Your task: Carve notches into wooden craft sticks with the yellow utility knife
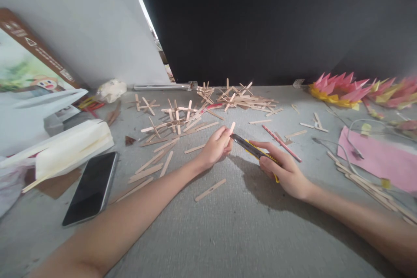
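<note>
My left hand (pixel 216 148) is closed around a wooden popsicle stick (pixel 232 128), whose rounded tip sticks up past the fingers. In my right hand (pixel 284 167) is a yellow and black box cutter (pixel 256 150), its front end pointing left at the stick. Whether the blade touches the wood I cannot tell. A single popsicle stick with a dark slot (pixel 210 190) lies on the grey surface below my left hand. Beyond both hands is a heap of sticks (pixel 250 100), and some stand joined in crosses (pixel 177 117).
A smartphone (pixel 93 186) and a paper packet (pixel 74 145) lie at left. Further right are a red striped straw (pixel 282 142), a cable (pixel 353 150), pink paper (pixel 379 160), and a row of sticks (pixel 368 184). Pink and yellow paper flowers (pixel 339 89) sit by the black panel (pixel 286 26).
</note>
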The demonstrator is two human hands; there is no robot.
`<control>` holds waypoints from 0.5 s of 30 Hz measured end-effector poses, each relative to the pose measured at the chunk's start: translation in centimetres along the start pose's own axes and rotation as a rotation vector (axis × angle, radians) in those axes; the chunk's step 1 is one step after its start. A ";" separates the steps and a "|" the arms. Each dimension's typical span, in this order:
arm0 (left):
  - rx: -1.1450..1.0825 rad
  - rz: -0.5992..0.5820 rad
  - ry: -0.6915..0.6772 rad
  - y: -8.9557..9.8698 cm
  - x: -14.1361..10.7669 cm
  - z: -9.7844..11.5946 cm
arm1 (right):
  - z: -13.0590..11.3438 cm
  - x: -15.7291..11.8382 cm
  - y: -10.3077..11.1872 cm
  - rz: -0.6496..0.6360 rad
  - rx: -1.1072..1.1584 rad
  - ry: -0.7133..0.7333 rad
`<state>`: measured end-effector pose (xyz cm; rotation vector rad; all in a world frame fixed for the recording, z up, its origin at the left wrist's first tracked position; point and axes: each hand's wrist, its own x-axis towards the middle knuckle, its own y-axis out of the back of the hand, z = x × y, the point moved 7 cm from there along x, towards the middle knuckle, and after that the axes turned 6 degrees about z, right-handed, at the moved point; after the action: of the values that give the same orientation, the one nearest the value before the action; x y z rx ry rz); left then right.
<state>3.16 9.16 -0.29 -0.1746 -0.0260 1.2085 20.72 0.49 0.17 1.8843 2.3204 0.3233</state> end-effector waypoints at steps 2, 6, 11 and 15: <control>0.013 0.001 0.001 0.0 0.1 -0.1 | -0.1 0.0 0.0 -0.001 -0.016 0.006; 0.039 -0.001 0.002 0.1 0.2 -0.3 | -0.2 0.0 0.1 -0.005 -0.033 0.017; 0.060 -0.008 0.004 0.2 0.2 -0.4 | -0.2 -0.1 0.0 -0.015 -0.031 0.005; 0.061 -0.025 -0.015 0.3 0.1 0.0 | 0.0 -0.1 -0.1 -0.021 0.044 -0.032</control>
<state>2.92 9.34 -0.35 -0.1120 -0.0046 1.1842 20.61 0.34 0.12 1.8687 2.3437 0.2390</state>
